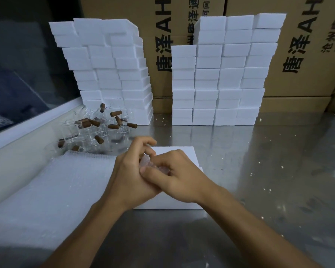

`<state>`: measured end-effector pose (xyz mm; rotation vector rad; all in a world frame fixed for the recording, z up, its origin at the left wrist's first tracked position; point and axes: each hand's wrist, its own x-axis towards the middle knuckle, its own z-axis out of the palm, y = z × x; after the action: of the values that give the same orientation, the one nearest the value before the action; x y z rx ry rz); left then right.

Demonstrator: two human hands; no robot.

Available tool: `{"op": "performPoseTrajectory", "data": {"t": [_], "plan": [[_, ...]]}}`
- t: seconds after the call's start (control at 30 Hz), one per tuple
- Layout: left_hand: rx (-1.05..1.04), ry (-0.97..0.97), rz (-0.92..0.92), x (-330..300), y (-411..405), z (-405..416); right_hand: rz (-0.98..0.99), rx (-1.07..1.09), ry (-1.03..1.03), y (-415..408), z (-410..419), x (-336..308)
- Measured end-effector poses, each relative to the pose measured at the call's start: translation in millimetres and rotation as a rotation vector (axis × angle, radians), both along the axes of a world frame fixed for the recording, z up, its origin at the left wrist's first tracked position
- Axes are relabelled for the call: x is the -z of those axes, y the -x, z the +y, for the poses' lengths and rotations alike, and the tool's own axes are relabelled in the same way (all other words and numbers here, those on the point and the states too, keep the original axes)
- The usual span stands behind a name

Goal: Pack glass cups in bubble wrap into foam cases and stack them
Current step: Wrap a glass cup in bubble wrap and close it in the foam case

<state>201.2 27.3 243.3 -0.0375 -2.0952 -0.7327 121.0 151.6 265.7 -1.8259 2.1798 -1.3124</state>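
Both hands meet over a white foam case lying on the steel counter. The left hand and right hand have their fingers curled tight around a small bundle of bubble wrap. Loose glass cups sit at rear left, beside stacked foam cases.

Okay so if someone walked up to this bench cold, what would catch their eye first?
Probably the two tall stacks of white foam cases at the back, against cardboard boxes. Then both hands, the left hand and the right hand, closed on a bubble-wrapped piece over a foam case, with loose glass cups back-left.
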Motion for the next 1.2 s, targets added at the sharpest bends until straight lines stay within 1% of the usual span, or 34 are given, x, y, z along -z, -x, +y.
{"op": "performPoseTrajectory", "data": {"t": [0.1,0.13,0.17,0.23,0.27,0.33,0.37,0.43,0.5,0.57,0.67,0.73,0.77,0.83,0.93,1.07,1.13,1.2], "plan": [[-0.017,-0.087,0.029,-4,-1,-4,0.021,0.075,0.178,-1,-1,1],[-0.026,-0.145,0.026,-5,-3,-7,0.033,0.062,0.19,1,-1,0],[-0.034,-0.204,0.014,-5,-4,-10,0.037,0.023,0.153,4,0,-1],[-0.025,-0.337,-0.05,-5,-5,-15,0.045,-0.057,-0.019,10,2,-4],[0.006,-0.42,-0.089,-5,-4,-17,0.083,-0.056,-0.105,12,2,-4],[0.104,-0.582,-0.154,-5,-2,-18,0.185,0.017,-0.215,11,0,-1],[0.144,-0.634,-0.181,-4,0,-17,0.21,0.047,-0.228,10,-2,1],[0.179,-0.697,-0.217,-6,0,-14,0.194,0.067,-0.197,8,-4,1],[0.169,-0.713,-0.233,-6,-1,-13,0.127,0.066,-0.156,8,-3,-2],[0.213,-0.767,-0.196,-7,-1,-13,0.016,0.082,-0.122,9,1,-5],[0.392,-0.978,-0.124,-11,-2,-12,-0.271,0.047,-0.028,12,5,-10],[0.51,-1.084,-0.124,-14,-4,-13,-0.503,-0.001,0.03,18,9,-13],[0.551,-1.105,-0.142,-15,-5,-14,-0.582,-0.013,0.038,21,10,-15],[0.596,-1.108,-0.183,-15,-4,-15,-0.66,-0.038,0.019,25,14,-18],[0.605,-1.098,-0.242,-13,-3,-14,-0.709,-0.089,-0.056,31,18,-21],[0.622,-0.998,-0.394,-13,-4,-11,-0.875,-0.259,-0.178,41,26,-23],[0.631,-0.969,-0.42,-13,-4,-11,-0.924,-0.307,-0.193,44,28,-21],[0.638,-0.955,-0.425,-12,-4,-12,-0.928,-0.31,-0.2,47,28,-19]]}}
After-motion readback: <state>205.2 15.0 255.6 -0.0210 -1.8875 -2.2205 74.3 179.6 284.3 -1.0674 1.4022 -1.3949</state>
